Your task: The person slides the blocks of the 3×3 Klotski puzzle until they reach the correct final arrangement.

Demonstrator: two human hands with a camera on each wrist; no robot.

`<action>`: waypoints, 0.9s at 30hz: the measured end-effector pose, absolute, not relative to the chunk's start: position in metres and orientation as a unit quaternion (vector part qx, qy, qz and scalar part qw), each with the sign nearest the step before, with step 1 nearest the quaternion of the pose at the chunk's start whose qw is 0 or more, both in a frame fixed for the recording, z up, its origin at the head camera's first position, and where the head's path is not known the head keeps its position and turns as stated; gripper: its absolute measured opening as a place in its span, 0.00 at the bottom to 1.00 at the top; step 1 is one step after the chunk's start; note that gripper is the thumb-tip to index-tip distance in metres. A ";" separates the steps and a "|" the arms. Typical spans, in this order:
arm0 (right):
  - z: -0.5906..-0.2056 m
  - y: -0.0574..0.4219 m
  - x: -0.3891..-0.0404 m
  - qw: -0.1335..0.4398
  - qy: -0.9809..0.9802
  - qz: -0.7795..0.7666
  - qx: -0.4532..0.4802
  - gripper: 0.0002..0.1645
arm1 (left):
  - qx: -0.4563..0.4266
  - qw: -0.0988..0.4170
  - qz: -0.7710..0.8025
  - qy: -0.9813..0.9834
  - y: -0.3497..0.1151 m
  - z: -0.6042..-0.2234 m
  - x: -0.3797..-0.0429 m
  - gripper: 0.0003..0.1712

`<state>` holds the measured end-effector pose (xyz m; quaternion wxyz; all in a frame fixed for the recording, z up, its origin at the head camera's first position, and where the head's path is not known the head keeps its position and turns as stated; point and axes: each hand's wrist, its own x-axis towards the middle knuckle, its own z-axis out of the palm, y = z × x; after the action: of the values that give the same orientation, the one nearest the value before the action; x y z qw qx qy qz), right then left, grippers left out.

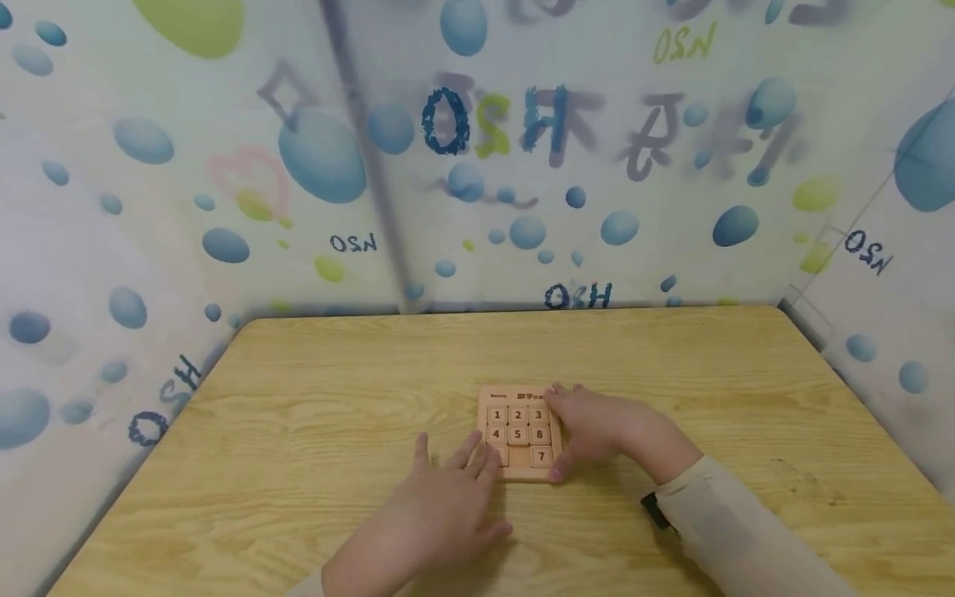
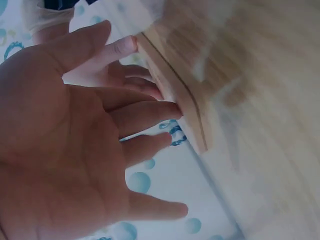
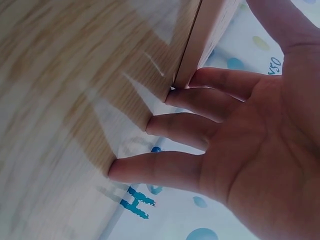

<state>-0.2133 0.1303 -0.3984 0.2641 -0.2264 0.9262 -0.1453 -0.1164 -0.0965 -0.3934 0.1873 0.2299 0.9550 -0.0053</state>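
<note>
A wooden number slide puzzle (image 1: 518,474) lies flat on the table. Its tiles read 1, 2, 3 on top and 4, 5, 8 in the middle. In the bottom row a 7 tile (image 1: 541,456) sits at the right, beside a gap; the left tile is mostly covered by a finger. My left hand (image 1: 440,510) is spread with fairly straight fingers, one fingertip on that lower-left tile. My right hand (image 1: 593,423) holds the puzzle's right side, thumb at the near corner and index finger at the far one. Its other fingers (image 3: 155,167) reach down to the table.
The pale wooden table (image 1: 336,373) extends around the puzzle on all sides. Behind it stands a wall (image 1: 634,265) with printed blue and green bubbles and mirrored lettering. A dark strap piece (image 1: 656,511) shows at the right sleeve.
</note>
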 end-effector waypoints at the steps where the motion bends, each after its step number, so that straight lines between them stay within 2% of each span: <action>1: -0.399 0.130 -0.213 0.264 0.926 -0.146 -0.226 0.70 | 0.234 0.191 -0.002 0.953 -0.094 -0.394 -0.117 0.51; 6: -0.401 0.132 -0.212 0.263 0.927 -0.153 -0.219 0.69 | 0.253 0.203 0.017 0.946 -0.083 -0.397 -0.122 0.49; 14: -0.403 0.133 -0.211 0.262 0.928 -0.152 -0.217 0.70 | 0.229 0.165 0.004 0.959 -0.099 -0.402 -0.130 0.52; 21: -0.396 0.128 -0.211 0.261 0.928 -0.153 -0.218 0.72 | 0.226 0.195 0.019 0.954 -0.107 -0.386 -0.121 0.47; 27: -0.398 0.127 -0.211 0.263 0.929 -0.151 -0.212 0.70 | 0.257 0.181 0.001 0.949 -0.090 -0.381 -0.133 0.46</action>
<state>-0.2108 0.1269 -0.3980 0.2630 -0.2121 0.9290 -0.1507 -0.1331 -0.0901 -0.3807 0.1806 0.2574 0.9493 0.0009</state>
